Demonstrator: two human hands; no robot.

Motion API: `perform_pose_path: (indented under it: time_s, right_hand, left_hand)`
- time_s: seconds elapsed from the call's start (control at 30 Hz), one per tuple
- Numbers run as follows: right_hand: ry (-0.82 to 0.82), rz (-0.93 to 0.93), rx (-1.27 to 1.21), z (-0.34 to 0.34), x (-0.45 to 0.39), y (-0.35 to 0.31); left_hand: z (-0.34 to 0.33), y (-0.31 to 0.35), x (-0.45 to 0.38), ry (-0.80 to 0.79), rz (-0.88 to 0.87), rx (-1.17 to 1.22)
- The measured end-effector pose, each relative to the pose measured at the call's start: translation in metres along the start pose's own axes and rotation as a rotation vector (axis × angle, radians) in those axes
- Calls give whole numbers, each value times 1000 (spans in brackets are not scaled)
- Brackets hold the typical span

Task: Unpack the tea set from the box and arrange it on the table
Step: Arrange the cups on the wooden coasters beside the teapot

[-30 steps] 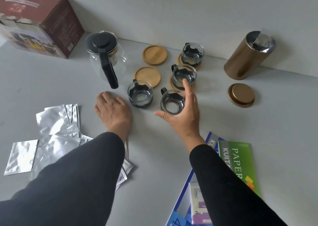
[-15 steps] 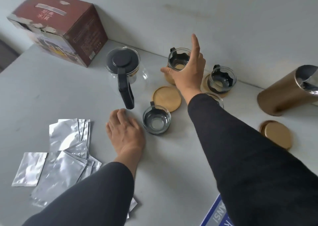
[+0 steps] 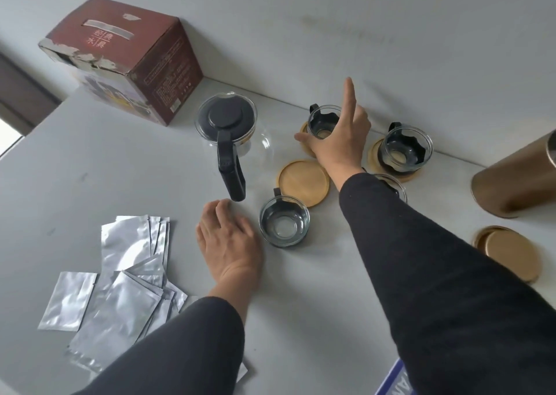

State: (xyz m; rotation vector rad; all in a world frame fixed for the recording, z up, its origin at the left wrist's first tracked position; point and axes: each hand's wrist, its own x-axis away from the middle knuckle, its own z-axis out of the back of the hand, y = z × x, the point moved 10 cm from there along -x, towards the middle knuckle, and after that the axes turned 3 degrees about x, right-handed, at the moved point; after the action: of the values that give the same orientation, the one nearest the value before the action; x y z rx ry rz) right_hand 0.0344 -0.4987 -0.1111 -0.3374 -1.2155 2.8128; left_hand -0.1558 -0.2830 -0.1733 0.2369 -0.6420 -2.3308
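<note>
My right hand [image 3: 338, 141] grips a glass cup [image 3: 322, 122] with a black holder, set on a wooden coaster [image 3: 304, 146] at the back; the index finger sticks up. A second cup [image 3: 406, 150] stands on its coaster to the right. A third cup [image 3: 391, 184] is mostly hidden behind my right sleeve. A fourth cup [image 3: 284, 221] sits on the bare table beside an empty coaster [image 3: 304, 182]. The glass teapot [image 3: 230, 132] with black lid and handle stands left of them. My left hand [image 3: 230, 244] lies flat, fingers apart, near the teapot handle. The red box [image 3: 126, 57] is back left.
Several silver foil sachets [image 3: 120, 277] lie at the front left. A bronze canister [image 3: 517, 178] lies at the right edge, its round lid [image 3: 507, 251] on the table below it. A blue printed sheet [image 3: 394, 379] shows at the bottom. A wall runs behind the table.
My right hand carried a cup from the front of the group to the back coaster and set it down. The left hand stayed flat. The view tilted.
</note>
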Motion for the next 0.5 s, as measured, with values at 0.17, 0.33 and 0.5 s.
perform_pose_path:
  time_s: [0.17,0.33,0.5]
  right_hand:
    - [165,97,-320,42,50,-36]
    - [49,125,-375,31,149,-34]
    - [-11,80,-315,7,181,-22]
  left_hand:
    - [-1,0,0,-11,-12,1]
    - [-1,0,1,-16,-19,15]
    - [1,0,1,-8,-63,31]
